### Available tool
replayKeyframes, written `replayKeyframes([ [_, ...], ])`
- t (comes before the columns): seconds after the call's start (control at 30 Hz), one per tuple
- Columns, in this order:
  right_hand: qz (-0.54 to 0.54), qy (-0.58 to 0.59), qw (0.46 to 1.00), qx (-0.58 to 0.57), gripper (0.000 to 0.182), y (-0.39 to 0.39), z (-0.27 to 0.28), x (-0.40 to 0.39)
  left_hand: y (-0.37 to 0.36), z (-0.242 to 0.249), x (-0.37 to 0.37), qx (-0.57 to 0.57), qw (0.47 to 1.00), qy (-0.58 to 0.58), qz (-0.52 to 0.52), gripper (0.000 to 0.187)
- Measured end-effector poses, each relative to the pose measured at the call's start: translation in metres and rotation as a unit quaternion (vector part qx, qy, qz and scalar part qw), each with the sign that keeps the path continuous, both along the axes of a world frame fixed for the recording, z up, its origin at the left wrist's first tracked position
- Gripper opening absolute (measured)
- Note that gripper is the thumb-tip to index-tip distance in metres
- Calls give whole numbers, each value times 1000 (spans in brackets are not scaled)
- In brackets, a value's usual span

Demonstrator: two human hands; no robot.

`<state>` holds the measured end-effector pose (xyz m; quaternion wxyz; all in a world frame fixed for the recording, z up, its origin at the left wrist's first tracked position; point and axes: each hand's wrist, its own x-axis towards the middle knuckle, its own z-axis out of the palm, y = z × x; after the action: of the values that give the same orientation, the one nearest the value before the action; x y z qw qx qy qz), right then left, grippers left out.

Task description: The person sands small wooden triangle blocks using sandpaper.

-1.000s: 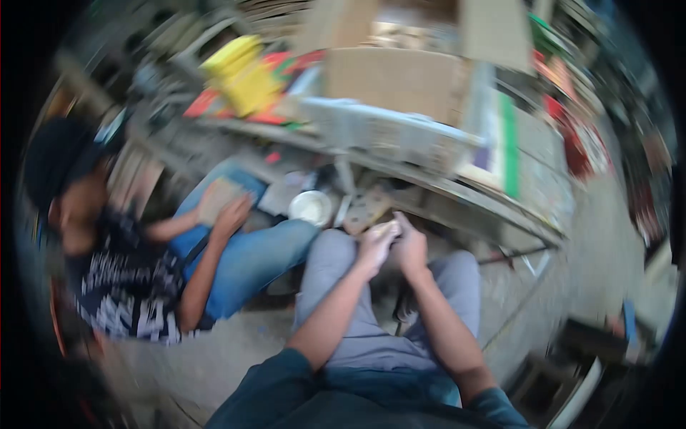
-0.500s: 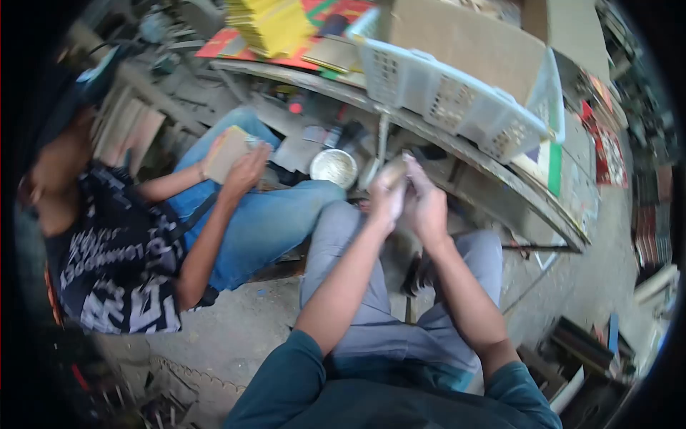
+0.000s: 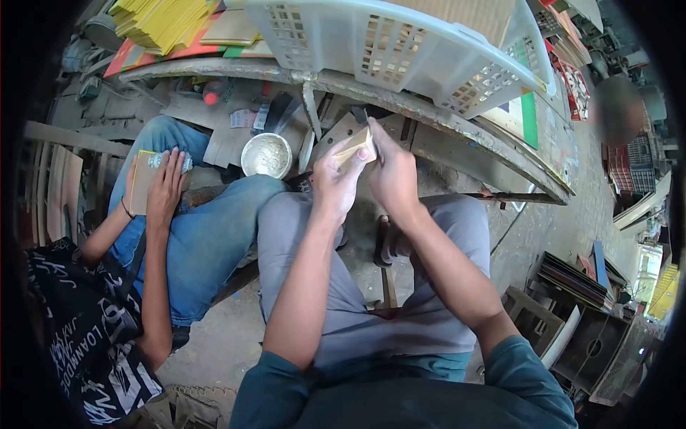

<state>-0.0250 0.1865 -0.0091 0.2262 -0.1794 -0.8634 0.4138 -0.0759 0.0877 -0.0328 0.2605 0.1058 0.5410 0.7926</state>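
Note:
A small tan block with flat faces point(image 3: 351, 148) is held up between my two hands, over the gap between my knees. My left hand point(image 3: 336, 182) wraps it from the left, thumb across its near face. Along its right side lies my right hand point(image 3: 394, 171), fingers together and pressed against it, partly hiding that side. Whitish dust covers the skin of both hands. Just left of them, a white bowl of pale powder point(image 3: 266, 156) stands beneath the table edge.
At left, a co-worker's hands point(image 3: 166, 182) hold a tan board-like piece point(image 3: 145, 182). Ahead runs a worn table point(image 3: 400, 100) bearing a pale plastic basket point(image 3: 400, 43) and yellow stacked sheets point(image 3: 161, 25). Boards and a dark box point(image 3: 593, 350) lie on the floor at right.
My view has swung, shifting the scene left and enlarging the basket. My hands have turned the block so its flat face shows. The co-worker's right hand now lies flat over their piece.

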Motion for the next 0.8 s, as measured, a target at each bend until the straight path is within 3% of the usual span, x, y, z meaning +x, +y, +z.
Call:
replayKeyframes([
  [0.1, 34, 73, 992, 96, 49, -27, 22, 14, -7, 14, -2, -21, 999, -31, 26, 46],
  [0.2, -3, 28, 1000, 7, 55, -5, 11, -2, -8, 11, 4, 4, 1000, -26, -10, 46],
  [0.37, 24, 105, 989, 98, 54, -32, 26, 16, -12, 16, 3, 31, 998, -42, 17, 42],
  [0.5, -29, 63, 998, 1, 50, -19, 18, 8, -10, 15, 6, -12, 999, -35, -4, 37],
  [0.6, 1, 128, 987, 97, 43, -38, 25, 20, -10, 2, 4, -37, 998, 16, 44, 39],
  [0.7, -44, 72, 996, 29, 45, -21, 18, 14, -6, 13, 9, 48, 999, -6, -12, 37],
  [0.77, -62, 82, 995, -5, 42, -30, 19, 20, -9, 9, 8, -28, 1000, 12, 5, 37],
  [0.8, -75, 116, 990, 0, 40, -45, 19, 25, -9, 25, 10, 18, 998, -63, -11, 34],
])
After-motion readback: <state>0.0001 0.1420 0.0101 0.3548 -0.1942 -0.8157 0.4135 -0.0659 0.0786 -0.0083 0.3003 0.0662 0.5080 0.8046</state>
